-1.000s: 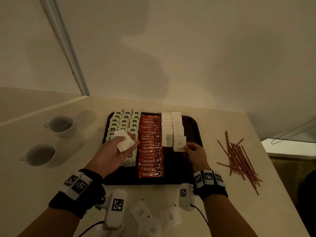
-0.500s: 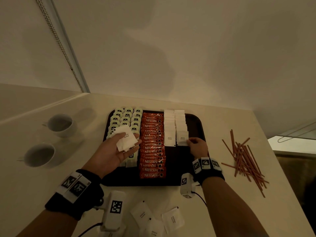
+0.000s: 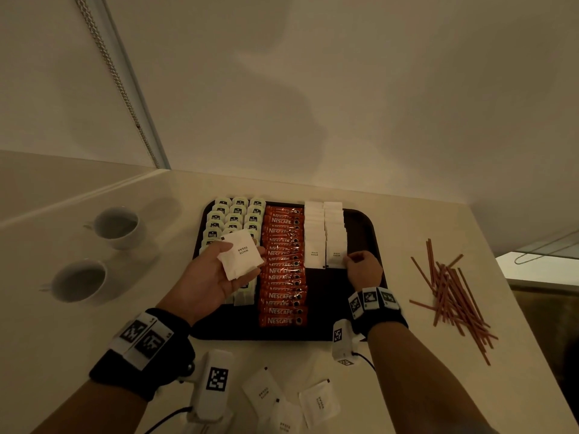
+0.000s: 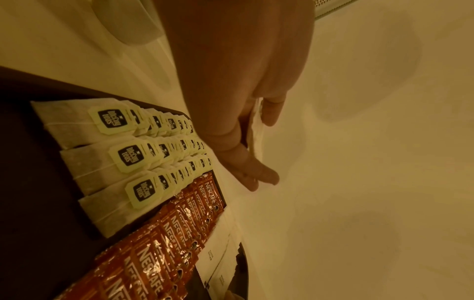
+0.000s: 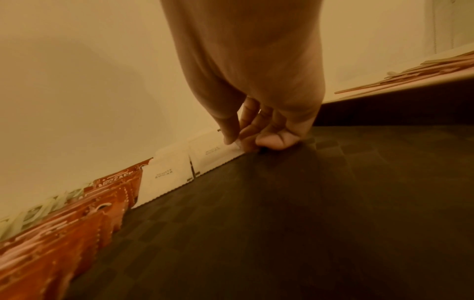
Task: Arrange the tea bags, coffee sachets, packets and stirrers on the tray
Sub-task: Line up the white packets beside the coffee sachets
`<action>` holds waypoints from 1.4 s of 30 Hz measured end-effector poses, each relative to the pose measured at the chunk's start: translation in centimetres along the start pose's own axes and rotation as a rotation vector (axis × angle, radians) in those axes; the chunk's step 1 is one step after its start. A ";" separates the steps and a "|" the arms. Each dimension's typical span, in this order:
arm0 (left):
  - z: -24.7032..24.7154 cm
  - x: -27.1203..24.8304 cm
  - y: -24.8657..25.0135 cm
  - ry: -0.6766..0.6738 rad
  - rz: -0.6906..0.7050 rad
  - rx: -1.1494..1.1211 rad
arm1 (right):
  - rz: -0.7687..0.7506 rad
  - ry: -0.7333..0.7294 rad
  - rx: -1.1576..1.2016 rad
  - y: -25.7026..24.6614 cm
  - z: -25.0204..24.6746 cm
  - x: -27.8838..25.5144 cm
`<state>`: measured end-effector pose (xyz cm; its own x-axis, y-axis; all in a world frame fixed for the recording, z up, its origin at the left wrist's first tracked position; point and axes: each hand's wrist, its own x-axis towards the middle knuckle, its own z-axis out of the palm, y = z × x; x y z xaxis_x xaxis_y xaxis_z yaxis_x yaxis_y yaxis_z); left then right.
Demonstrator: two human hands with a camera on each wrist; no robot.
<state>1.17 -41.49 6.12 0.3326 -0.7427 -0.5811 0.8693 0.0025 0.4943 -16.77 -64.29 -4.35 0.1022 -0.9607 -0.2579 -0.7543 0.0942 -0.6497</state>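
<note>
The dark rectangular tray (image 3: 374, 227) sits on the pale table (image 3: 407, 214), holding rows of tagged tea bags (image 3: 233, 214), orange Nescafé coffee sachets (image 3: 283, 270) and white sugar packets (image 3: 324, 233). The left hand (image 3: 206, 277) hovers palm-up over the tea bags, its grip closed on a small stack of white sugar packets (image 3: 241, 255). The right hand (image 3: 363, 270) rests on the tray, pinching the nearest packet (image 3: 336, 256) of the right row. Bare tray floor lies near of the packets. Red stirrers (image 3: 451, 292) lie right of the tray; loose packets (image 3: 318, 402) near its front edge.
</note>
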 end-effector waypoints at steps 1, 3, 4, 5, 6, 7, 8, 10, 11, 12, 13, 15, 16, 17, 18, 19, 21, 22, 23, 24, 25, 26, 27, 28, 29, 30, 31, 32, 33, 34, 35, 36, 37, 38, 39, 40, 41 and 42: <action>0.2 0.0 0.0 0.025 0.007 0.010 | -0.008 0.013 0.012 -0.3 0.0 -0.2; 0.6 0.1 -0.1 0.097 0.031 0.049 | -0.080 0.028 0.089 -1.4 -0.3 -1.1; 0.8 0.1 -0.1 0.123 0.046 0.080 | -0.143 -0.005 0.150 -2.4 -0.4 -2.0; 1.0 0.1 -0.2 0.129 0.058 0.119 | -0.212 -0.074 0.219 -3.7 -0.5 -3.1; 1.2 0.1 -0.3 0.120 0.065 0.164 | -0.283 -0.180 0.289 -5.0 -0.7 -4.4; 1.4 0.2 -0.4 0.107 0.068 0.213 | -0.350 -0.309 0.350 -6.4 -0.9 -5.7; 1.5 0.2 -0.5 0.093 0.071 0.264 | -0.403 -0.440 0.388 -7.6 -1.0 -6.8; 1.8 0.2 -0.8 0.071 0.089 0.371 | -0.488 -0.625 0.364 -9.5 -1.0 -8.4; 1.9 0.2 -1.0 0.057 0.101 0.414 | -0.533 -0.660 0.329 -10.1 -0.8 -8.9; 1.9 0.1 -1.1 0.036 0.115 0.442 | -0.565 -0.669 0.311 -10.5 -0.7 -9.2; 1.9 0.1 -1.1 0.014 0.129 0.466 | -0.576 -0.662 0.319 -10.8 -0.5 -9.4; 1.7 0.0 -1.2 0.003 0.161 0.522 | -0.534 -0.628 0.395 -11.1 -0.4 -9.8; 1.5 0.1 -1.2 0.023 0.182 0.538 | -0.508 -0.611 0.430 -11.1 -0.4 -10.0; 1.4 0.2 -1.1 0.055 0.208 0.534 | -0.484 -0.600 0.455 -11.0 -0.6 -10.0; 1.3 0.3 -1.0 0.091 0.237 0.513 | -0.461 -0.602 0.472 -10.9 -0.8 -10.1; 1.2 0.5 -0.8 0.125 0.261 0.485 | -0.435 -0.620 0.486 -10.7 -1.2 -10.1; 1.2 0.6 -0.4 0.167 0.293 0.448 | -0.404 -0.708 0.465 -10.5 -2.0 -10.4; 1.3 0.7 -0.2 0.170 0.305 0.452 | -0.412 -0.758 0.419 -10.3 -2.3 -10.5; 1.5 0.8 0.0 0.166 0.319 0.468 | -0.425 -0.799 0.373 -10.1 -2.5 -10.8; 1.6 0.8 0.0 0.157 0.328 0.482 | -0.433 -0.816 0.344 -9.9 -2.4 -10.9; 1.8 0.8 0.0 0.146 0.333 0.492 | -0.433 -0.807 0.337 -9.9 -2.3 -11.1; 1.9 0.8 -0.1 0.139 0.333 0.494 | -0.426 -0.778 0.346 -9.8 -2.2 -11.1; 2.0 0.8 -0.2 0.133 0.329 0.491 | -0.412 -0.748 0.367 -9.7 -2.1 -11.1; 2.0 0.8 -0.4 0.131 0.325 0.484 | -0.402 -0.721 0.383 -9.7 -2.1 -11.1; 2.0 0.9 -0.5 0.133 0.323 0.477 | -0.400 -0.698 0.393 -9.6 -2.0 -11.2; 2.0 0.9 -0.7 0.137 0.325 0.470 | -0.403 -0.679 0.404 -9.5 -2.0 -11.3; 1.9 1.0 -0.8 0.142 0.329 0.469 | -0.403 -0.667 0.423 -9.4 -1.9 -11.4; 1.9 1.0 -0.9 0.145 0.327 0.468 | -0.400 -0.661 0.444 -9.3 -1.9 -11.6; 1.8 1.1 -0.9 0.144 0.318 0.468 | -0.394 -0.661 0.466 -9.2 -1.8 -11.8; 1.8 1.1 -0.9 0.134 0.300 0.461 | -0.378 -0.657 0.490 -9.0 -1.8 -11.8; 1.7 1.0 -0.8 0.118 0.277 0.448 | -0.352 -0.646 0.515 -8.7 -1.8 -11.6; 1.5 0.9 -0.7 0.102 0.250 0.413 | -0.320 -0.620 0.540 -8.3 -1.9 -11.2; 1.3 0.9 -0.7 0.092 0.218 0.356 | -0.280 -0.578 0.563 -7.8 -2.0 -10.7; 1.0 0.8 -0.5 0.092 0.185 0.284 | -0.232 -0.520 0.585 -7.1 -2.2 -9.9; 0.5 0.8 -0.4 0.094 0.161 0.225 | -0.179 -0.446 0.596 -6.2 -2.4 -9.1; 0.2 0.7 -0.3 0.096 0.150 0.182 | -0.132 -0.368 0.591 -5.3 -2.5 -8.1; -0.2 0.7 -0.2 0.098 0.146 0.157 | -0.094 -0.299 0.562 -4.3 -2.6 -7.1; -0.4 0.7 -0.2 0.097 0.147 0.141 | -0.063 -0.248 0.511 -3.3 -2.6 -6.2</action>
<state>1.43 -41.72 5.36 0.4917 -0.6734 -0.5521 0.7515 0.0078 0.6597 -16.54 -59.36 1.23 0.3326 -0.8844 -0.3274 -0.3387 0.2120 -0.9167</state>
